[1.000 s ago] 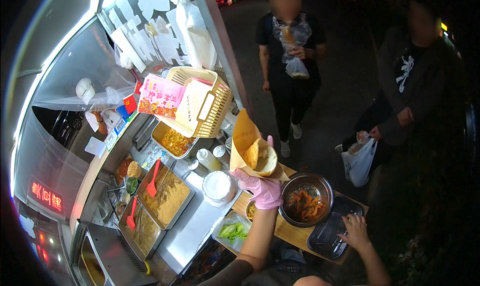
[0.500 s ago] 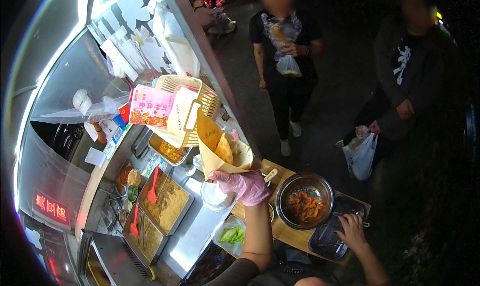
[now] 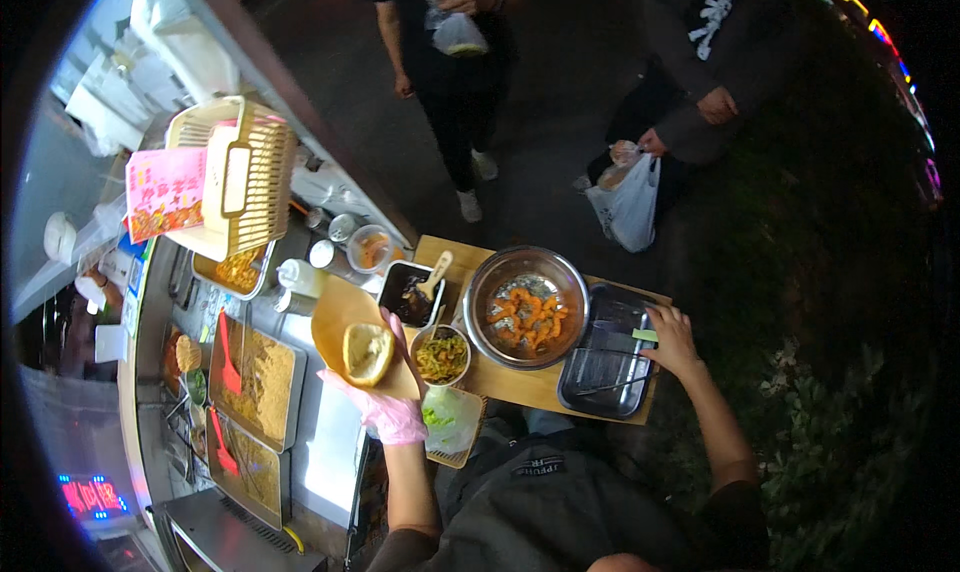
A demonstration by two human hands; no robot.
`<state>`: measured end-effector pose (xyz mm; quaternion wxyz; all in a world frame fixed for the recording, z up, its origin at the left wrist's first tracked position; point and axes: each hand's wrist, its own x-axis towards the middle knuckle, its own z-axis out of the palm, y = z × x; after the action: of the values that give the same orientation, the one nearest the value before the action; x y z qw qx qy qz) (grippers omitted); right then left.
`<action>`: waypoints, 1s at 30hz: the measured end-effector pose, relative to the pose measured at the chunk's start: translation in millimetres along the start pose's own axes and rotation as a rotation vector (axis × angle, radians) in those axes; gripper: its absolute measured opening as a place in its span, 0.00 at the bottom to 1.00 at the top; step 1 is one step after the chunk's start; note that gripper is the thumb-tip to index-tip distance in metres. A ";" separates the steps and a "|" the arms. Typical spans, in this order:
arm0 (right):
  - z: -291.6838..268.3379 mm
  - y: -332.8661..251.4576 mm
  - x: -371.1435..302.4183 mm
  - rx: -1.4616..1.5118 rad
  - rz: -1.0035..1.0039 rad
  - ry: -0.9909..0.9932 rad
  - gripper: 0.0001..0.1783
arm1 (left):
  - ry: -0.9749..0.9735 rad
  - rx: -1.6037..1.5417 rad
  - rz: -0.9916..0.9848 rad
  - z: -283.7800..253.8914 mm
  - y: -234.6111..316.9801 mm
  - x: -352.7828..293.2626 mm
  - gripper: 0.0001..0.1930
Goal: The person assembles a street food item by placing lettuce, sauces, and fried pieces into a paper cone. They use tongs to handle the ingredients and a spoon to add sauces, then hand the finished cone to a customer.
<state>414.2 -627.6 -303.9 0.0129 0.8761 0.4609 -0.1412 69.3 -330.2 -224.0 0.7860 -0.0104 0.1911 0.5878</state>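
In my left hand, wearing a thin pink glove, is an open brown paper sleeve with a round pale bread pocket showing at its mouth. The filling inside the bread cannot be made out. My bare right hand is at the right edge of a dark shallow tray, its thumb and fingers closed about a small pale green strip. Thin dark rods lie across that tray. Left of it stands a steel bowl with orange-brown fried pieces.
On the wooden board are a dark sauce tub with a wooden spoon and a cup of shredded vegetables. Lettuce sits in a basket. Left are steel trays, red spatulas and a cream basket. Two people stand opposite.
The view has swung right and down. My left hand has lowered the bread and tipped its opening toward me. My right hand has closed on the green strip.
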 end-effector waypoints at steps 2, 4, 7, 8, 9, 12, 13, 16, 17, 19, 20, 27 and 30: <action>4.8 4.6 3.4 0.040 -0.026 -0.007 0.42 | 0.193 0.150 0.111 -11.2 11.2 -11.5 0.48; 13.2 2.1 0.7 0.098 -0.002 0.068 0.39 | 0.162 0.032 0.018 -44.7 35.1 -15.2 0.48; 13.5 -15.4 6.4 0.074 -0.036 0.138 0.28 | 0.161 -0.145 -0.079 -66.5 56.2 -24.6 0.47; 12.2 -17.9 12.5 0.065 -0.048 0.160 0.25 | 0.175 -0.183 -0.071 -71.1 58.5 -26.7 0.46; -2.1 -39.3 25.8 0.073 -0.169 0.290 0.17 | 0.191 -0.218 -0.061 -74.2 60.8 -29.4 0.46; -32.1 -124.8 89.3 0.519 -0.315 0.254 0.18 | 0.222 -0.274 -0.039 -75.7 62.4 -32.7 0.46; -25.8 -152.4 116.5 0.752 -0.399 0.311 0.22 | 0.164 -0.360 -0.050 -77.5 61.2 -31.5 0.46; 13.9 -227.2 205.0 1.227 -0.353 -0.029 0.20 | 0.047 -0.453 -0.103 -83.6 51.1 -18.2 0.45; 15.5 -248.2 225.7 1.202 -0.287 -0.194 0.18 | 0.051 -0.456 -0.130 -86.2 45.2 -7.3 0.47; 34.8 -272.8 257.1 1.098 -0.278 -0.334 0.14 | 0.018 -0.491 -0.190 -91.7 36.1 12.7 0.50; 32.8 -289.6 254.4 1.005 -0.354 -0.227 0.13 | -0.040 -0.540 -0.228 -100.1 37.6 21.6 0.50; 13.0 -329.4 225.4 0.842 -0.494 -0.042 0.14 | 0.121 -0.416 -0.218 -136.2 20.3 79.1 0.44; 35.1 -323.1 224.1 1.181 -0.276 -0.244 0.16 | 0.156 -0.425 -0.203 -133.5 19.0 86.6 0.44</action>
<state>263.8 -267.0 -361.0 -0.4400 0.6451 0.4090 -0.4722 33.6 -276.9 -370.9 0.8042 -0.2400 0.1211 0.5301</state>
